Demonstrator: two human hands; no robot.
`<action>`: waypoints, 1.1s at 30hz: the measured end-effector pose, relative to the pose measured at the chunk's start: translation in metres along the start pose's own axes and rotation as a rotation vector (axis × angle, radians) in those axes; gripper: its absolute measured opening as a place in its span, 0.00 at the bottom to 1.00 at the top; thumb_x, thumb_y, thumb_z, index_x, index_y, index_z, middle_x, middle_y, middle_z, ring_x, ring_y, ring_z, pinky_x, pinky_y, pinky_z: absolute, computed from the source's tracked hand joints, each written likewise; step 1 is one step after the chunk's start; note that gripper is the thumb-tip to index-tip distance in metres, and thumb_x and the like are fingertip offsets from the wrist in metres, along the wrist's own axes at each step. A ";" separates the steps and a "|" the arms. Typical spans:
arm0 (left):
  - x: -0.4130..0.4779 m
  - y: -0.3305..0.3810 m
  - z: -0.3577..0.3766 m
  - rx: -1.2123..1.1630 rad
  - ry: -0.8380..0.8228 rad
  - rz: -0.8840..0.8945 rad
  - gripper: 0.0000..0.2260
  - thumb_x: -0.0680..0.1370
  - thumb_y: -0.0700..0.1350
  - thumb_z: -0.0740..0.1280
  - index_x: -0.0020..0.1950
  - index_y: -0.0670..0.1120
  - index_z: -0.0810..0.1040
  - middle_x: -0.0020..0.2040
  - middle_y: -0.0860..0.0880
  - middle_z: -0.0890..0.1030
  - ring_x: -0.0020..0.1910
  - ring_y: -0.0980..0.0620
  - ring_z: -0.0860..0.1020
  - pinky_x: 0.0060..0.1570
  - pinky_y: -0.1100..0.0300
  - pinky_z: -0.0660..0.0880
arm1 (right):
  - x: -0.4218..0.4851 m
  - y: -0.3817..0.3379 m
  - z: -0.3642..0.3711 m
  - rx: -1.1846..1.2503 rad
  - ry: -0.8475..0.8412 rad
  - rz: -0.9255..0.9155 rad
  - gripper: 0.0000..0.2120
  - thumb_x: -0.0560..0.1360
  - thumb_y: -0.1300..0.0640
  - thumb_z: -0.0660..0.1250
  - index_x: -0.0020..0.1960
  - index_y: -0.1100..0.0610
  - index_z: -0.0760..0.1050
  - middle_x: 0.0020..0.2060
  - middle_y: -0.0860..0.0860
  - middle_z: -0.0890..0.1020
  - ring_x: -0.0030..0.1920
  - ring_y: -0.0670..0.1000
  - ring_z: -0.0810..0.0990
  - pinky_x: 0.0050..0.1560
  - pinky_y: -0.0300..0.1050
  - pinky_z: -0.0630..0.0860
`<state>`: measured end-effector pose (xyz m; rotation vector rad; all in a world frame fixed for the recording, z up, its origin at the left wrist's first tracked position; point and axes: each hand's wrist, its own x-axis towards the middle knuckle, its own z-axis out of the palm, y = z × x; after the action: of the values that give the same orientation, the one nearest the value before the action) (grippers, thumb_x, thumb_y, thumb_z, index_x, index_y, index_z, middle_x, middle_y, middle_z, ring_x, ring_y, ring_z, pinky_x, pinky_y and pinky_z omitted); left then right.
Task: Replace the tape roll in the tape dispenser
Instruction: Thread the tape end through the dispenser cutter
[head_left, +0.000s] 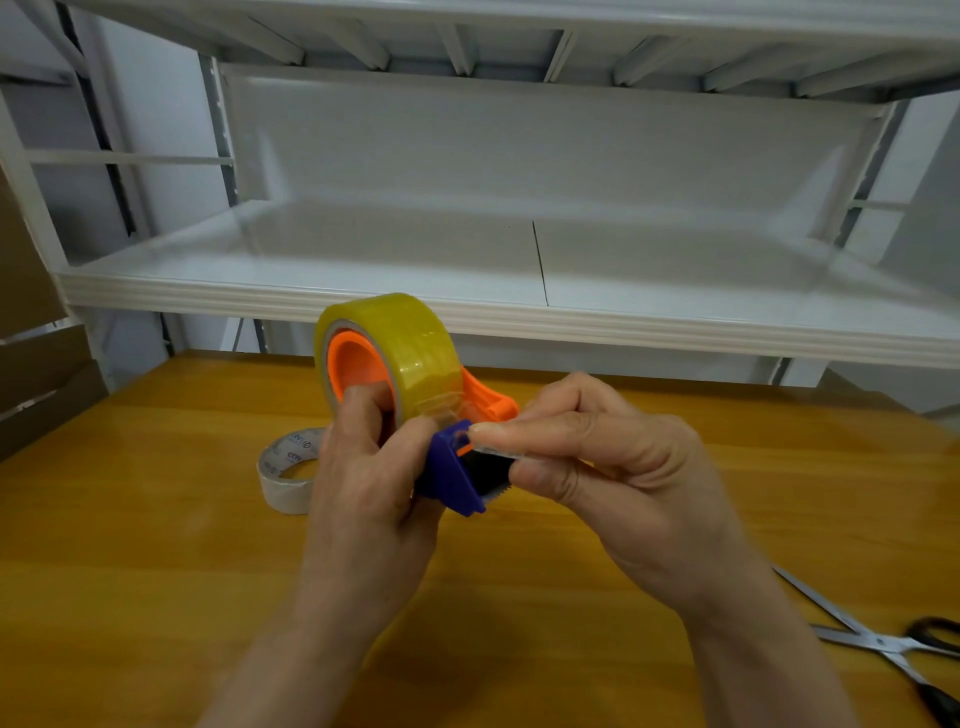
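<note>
A full yellowish tape roll (410, 348) sits on the orange hub of the tape dispenser (447, 470), whose cutter head is blue with a black toothed blade. My left hand (371, 467) grips the dispenser, its thumb reaching into the orange hub. My right hand (608, 467) pinches the clear free end of the tape over the blue cutter head. Both hands hold the dispenser above the wooden table (156, 571). A nearly used-up tape roll (285, 475) with a printed white core lies on the table just left of my left hand.
Scissors (883, 644) with black handles lie at the table's right edge. A white metal shelf (519, 312) runs across behind the table. Cardboard boxes (36, 364) stand at the far left.
</note>
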<state>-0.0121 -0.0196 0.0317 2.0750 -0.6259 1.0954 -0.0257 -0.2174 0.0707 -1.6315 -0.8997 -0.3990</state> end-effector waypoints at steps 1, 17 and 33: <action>0.000 0.001 0.000 -0.012 0.008 -0.002 0.15 0.70 0.36 0.72 0.54 0.49 0.77 0.56 0.45 0.71 0.49 0.40 0.75 0.39 0.41 0.76 | 0.000 -0.001 0.000 0.008 0.001 -0.001 0.13 0.76 0.54 0.72 0.59 0.49 0.86 0.49 0.48 0.84 0.55 0.59 0.81 0.55 0.60 0.81; 0.002 0.011 -0.001 -0.021 0.000 -0.008 0.10 0.71 0.44 0.67 0.49 0.41 0.80 0.56 0.50 0.70 0.49 0.42 0.75 0.38 0.43 0.76 | -0.002 -0.010 -0.012 -0.136 0.054 -0.129 0.13 0.76 0.65 0.71 0.59 0.56 0.85 0.48 0.53 0.85 0.51 0.55 0.85 0.48 0.48 0.83; 0.003 0.021 -0.003 -0.226 -0.024 -0.086 0.12 0.69 0.36 0.74 0.51 0.37 0.81 0.55 0.52 0.72 0.56 0.55 0.75 0.48 0.65 0.77 | -0.004 -0.024 -0.015 -0.262 0.050 -0.157 0.12 0.76 0.60 0.73 0.57 0.49 0.86 0.55 0.49 0.82 0.57 0.55 0.83 0.52 0.44 0.82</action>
<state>-0.0260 -0.0310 0.0427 1.9043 -0.6353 0.9089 -0.0430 -0.2323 0.0885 -1.7848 -0.9726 -0.6874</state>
